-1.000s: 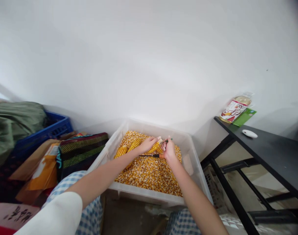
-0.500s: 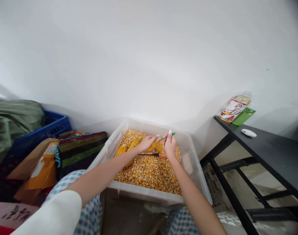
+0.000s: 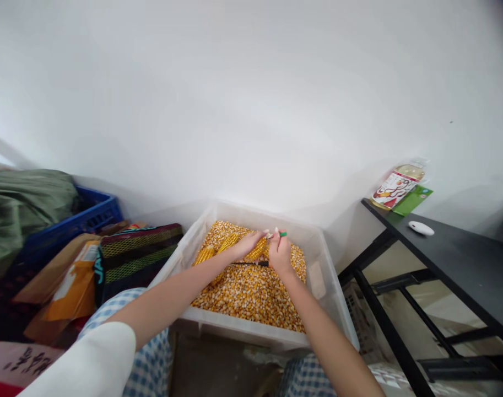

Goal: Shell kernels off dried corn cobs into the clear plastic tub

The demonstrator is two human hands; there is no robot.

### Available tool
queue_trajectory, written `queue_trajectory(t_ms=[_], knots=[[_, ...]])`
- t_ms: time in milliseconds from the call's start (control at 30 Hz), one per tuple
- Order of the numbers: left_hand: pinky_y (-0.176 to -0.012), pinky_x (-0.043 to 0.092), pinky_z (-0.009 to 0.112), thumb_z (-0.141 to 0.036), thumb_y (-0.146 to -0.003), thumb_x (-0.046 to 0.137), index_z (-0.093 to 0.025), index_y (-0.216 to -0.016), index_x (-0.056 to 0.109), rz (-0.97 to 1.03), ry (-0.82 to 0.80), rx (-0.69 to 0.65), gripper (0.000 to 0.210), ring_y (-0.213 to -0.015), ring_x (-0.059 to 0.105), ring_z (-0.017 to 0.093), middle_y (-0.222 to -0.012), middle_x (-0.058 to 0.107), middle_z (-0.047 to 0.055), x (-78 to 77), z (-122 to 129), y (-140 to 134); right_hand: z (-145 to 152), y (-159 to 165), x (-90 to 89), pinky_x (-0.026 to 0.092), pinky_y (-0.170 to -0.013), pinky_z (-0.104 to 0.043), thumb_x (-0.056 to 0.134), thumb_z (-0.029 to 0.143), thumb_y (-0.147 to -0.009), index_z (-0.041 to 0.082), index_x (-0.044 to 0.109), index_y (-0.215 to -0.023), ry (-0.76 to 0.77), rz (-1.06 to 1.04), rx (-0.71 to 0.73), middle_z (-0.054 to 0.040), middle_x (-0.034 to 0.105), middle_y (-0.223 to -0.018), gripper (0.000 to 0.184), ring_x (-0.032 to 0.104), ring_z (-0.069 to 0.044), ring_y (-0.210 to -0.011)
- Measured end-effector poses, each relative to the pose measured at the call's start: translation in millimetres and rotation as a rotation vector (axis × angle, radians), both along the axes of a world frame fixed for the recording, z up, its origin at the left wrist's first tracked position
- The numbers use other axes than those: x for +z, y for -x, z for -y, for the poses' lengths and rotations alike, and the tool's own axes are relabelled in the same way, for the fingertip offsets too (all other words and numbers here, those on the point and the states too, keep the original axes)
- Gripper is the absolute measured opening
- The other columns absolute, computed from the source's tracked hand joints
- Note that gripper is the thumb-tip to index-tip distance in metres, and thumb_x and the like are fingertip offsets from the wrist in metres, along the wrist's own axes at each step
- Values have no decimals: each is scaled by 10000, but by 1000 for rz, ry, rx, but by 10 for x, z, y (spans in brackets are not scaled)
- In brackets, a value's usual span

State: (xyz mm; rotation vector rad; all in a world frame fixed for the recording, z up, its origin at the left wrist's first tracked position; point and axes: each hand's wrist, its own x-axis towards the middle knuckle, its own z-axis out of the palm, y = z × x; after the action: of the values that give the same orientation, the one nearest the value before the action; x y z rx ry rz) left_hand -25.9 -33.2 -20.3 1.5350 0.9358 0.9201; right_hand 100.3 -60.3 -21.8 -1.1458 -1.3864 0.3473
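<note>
Head view: tub [image 3: 330,300] between crate [image 3: 95,214] and table [image 3: 470,259]

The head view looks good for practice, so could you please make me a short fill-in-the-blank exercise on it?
1. The plastic bin holds a thick bed of loose corn ____.
2. While the left hand holds a corn cob, the thin tool in the right hand shows a ____ handle end.
3. The crate beyond the cardboard is ____.
4. In the picture, the bottle is on the bin's ____ side.

Missing words: kernels; green; blue; right.
</note>
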Motion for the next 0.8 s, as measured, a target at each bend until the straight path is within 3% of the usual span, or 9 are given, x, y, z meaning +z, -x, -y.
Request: queue_trajectory(t_ms=[100, 200, 300, 433, 600, 800], knots=[[-865, 423, 347, -585, -813, 406, -148, -952, 694, -29, -20, 48, 542, -935, 603, 262, -848, 705, 71, 44, 3, 14, -19, 38, 71, 367, -487, -245, 353, 541, -866, 213, 457, -728, 104, -253, 5, 31, 472, -552, 371, 444, -111, -481], [-849, 428, 339, -583, -816, 407, -137, -910, 705, -67, -55, 9, 545, -924, 603, 266, -829, 706, 68, 64, -3, 17, -22, 70, 129, 286, -370, -219, 339, 608, -843, 218, 421, -719, 241, -479, 58, 80, 390, -442, 418, 353, -87, -356], [-878, 412, 321, -560, -839, 393, -114, -947, 702, -61, -128, -52, 553, -949, 590, 253, -888, 703, 64, 44, -24, -7, -24, 87, 142, 252, -339, -198, 394, 631, -813, 212, 412, -697, 285, -600, 91, 95, 374, -409, 435, 325, -66, -323], [-918, 387, 314, -546, -851, 376, -101, -1012, 682, -52, -164, -38, 564, -997, 564, 236, -1009, 683, 64, 2, -59, -54, -56, 63, 141, 220, -325, -190, 397, 662, -796, 208, 406, -668, 297, -684, 123, 101, 355, -367, 472, 296, -57, -296], [-920, 387, 315, -560, -848, 361, -100, -976, 684, -103, -158, -31, 577, -989, 567, 238, -994, 686, 65, -14, -72, -60, -72, 8, 161, 198, -325, -204, 355, 692, -792, 210, 406, -650, 354, -644, 159, 102, 321, -351, 506, 262, -64, -291], [-934, 377, 315, -519, -855, 370, -112, -990, 695, -105, -186, -27, 538, -1010, 570, 244, -1038, 682, 75, 14, -68, -47, -7, -4, 158, 343, -453, -221, 381, 626, -825, 197, 465, -697, 157, -245, 19, 49, 461, -522, 456, 422, -86, -449]])
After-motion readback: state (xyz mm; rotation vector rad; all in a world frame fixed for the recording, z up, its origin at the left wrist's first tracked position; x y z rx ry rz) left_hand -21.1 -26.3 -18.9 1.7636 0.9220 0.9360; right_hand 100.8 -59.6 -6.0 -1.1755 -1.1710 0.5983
